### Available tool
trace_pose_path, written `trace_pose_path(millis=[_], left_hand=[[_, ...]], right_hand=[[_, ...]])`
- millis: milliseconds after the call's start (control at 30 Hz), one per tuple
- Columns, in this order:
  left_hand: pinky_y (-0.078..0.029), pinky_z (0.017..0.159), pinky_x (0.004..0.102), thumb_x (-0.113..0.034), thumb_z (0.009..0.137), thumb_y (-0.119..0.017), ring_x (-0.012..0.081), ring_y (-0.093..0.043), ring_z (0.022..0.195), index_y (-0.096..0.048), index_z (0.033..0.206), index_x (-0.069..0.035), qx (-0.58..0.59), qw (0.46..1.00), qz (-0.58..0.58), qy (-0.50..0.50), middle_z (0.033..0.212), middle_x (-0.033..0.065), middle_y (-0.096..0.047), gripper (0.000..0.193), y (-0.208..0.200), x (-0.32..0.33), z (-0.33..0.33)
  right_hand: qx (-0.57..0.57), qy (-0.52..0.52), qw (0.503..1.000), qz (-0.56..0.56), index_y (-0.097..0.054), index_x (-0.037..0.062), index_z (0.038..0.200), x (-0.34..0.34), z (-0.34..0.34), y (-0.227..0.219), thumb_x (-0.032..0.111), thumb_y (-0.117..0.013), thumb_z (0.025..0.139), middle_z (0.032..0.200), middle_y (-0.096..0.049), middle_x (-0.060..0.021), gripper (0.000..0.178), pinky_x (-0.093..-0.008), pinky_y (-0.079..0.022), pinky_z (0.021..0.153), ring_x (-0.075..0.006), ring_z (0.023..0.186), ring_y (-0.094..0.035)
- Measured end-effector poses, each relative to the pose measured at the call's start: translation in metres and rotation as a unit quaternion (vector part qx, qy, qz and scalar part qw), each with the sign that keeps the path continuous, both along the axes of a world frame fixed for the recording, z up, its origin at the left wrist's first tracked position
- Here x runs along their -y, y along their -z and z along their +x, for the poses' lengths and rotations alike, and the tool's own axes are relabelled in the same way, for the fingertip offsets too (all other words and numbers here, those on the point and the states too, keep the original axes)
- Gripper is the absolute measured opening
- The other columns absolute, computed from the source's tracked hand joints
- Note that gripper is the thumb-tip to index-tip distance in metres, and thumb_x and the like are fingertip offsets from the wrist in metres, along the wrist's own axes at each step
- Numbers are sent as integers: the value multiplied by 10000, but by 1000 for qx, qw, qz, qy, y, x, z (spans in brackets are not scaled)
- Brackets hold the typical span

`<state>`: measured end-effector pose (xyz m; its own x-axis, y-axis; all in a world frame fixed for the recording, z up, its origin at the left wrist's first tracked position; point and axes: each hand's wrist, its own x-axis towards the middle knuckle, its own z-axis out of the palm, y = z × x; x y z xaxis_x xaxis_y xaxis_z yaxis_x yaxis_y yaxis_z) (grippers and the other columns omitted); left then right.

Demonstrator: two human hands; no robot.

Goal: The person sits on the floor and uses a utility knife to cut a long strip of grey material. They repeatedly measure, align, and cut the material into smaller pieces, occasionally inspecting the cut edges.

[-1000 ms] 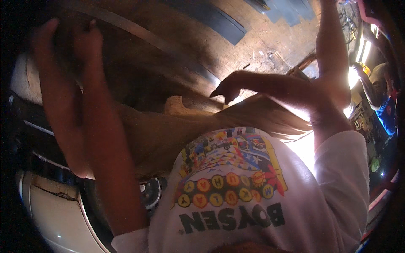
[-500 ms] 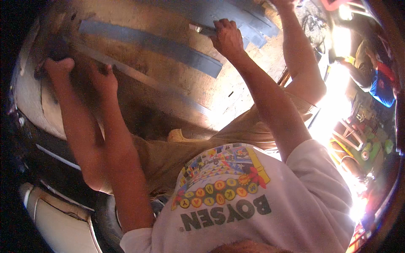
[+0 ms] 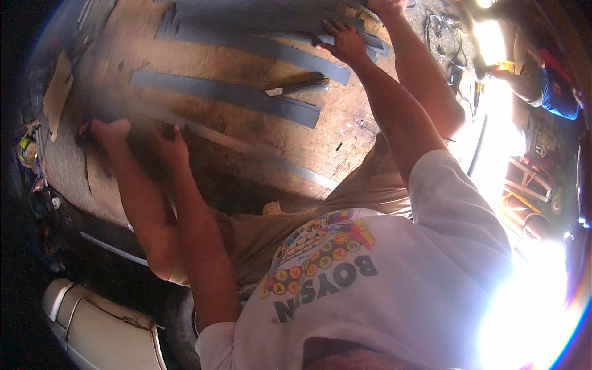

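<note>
My right hand (image 3: 346, 44) reaches to the far side with its fingers spread over a pile of blue-grey flat strips (image 3: 246, 46). A separate blue-grey strip (image 3: 203, 91) lies nearer me. On this strip's right end rests a dark-handled tool that looks like a cutter (image 3: 302, 85), its short pale end pointing left. Closer still, a long straight flat bar (image 3: 246, 147) slants across the board. By the bar's left end is my left hand (image 3: 171, 148), thumb apart from the fingers, which are partly lost in shadow. I cannot tell whether it presses on the bar.
Everything lies on a worn plywood board (image 3: 351, 132), between my bare legs. Dark cables (image 3: 447, 40) are at the upper right, and another person in a blue top (image 3: 558, 92) is beyond. A tire (image 3: 180, 324) and a pale curved panel (image 3: 111, 327) stand at lower left.
My right hand has let go of the cutter-like tool, which now lies on the nearer strip, and has moved onto the strip pile. The whole view has shifted.
</note>
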<state>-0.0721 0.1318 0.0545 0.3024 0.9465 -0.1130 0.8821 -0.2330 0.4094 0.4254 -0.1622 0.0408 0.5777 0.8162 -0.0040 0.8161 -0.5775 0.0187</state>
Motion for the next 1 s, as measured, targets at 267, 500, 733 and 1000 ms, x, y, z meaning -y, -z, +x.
trace_pose_path(millis=[267,500,733,1000], left_hand=[[-277,1182,573,-498,932,-669,460,-339,1437,-313,1557,-37,-103,994,-29,-33,1566,259,-353,854,4,0,-12],[-345,1126,609,-521,926,-669,476,-364,1411,-310,1569,-101,-7,993,-91,-73,1572,252,-336,847,1,9,3],[-305,1136,635,-516,934,-660,414,-382,1423,-343,1555,-124,-105,993,-43,-16,1573,217,-354,800,-30,18,34],[-289,1118,668,-533,905,-680,406,-382,1424,-373,1537,-107,-69,995,36,55,1556,206,-375,822,-24,35,41]], right_hand=[[-130,24,991,-33,-575,204,1384,-24,41,-13,524,-594,952,1047,-721,-223,539,-536,-543,880,-428,946,-700],[-87,-30,995,-27,-666,136,1243,-22,69,-19,429,-613,960,1127,-702,-242,410,-553,-531,926,-432,1043,-677],[-112,-74,985,-113,-691,51,1176,-154,-61,-72,429,-641,943,1073,-713,-229,447,-531,-550,921,-421,1009,-686],[-132,-322,938,-1,-641,37,1167,-359,-148,14,192,-583,937,1142,-640,-198,283,-510,-513,917,-407,1068,-612]])
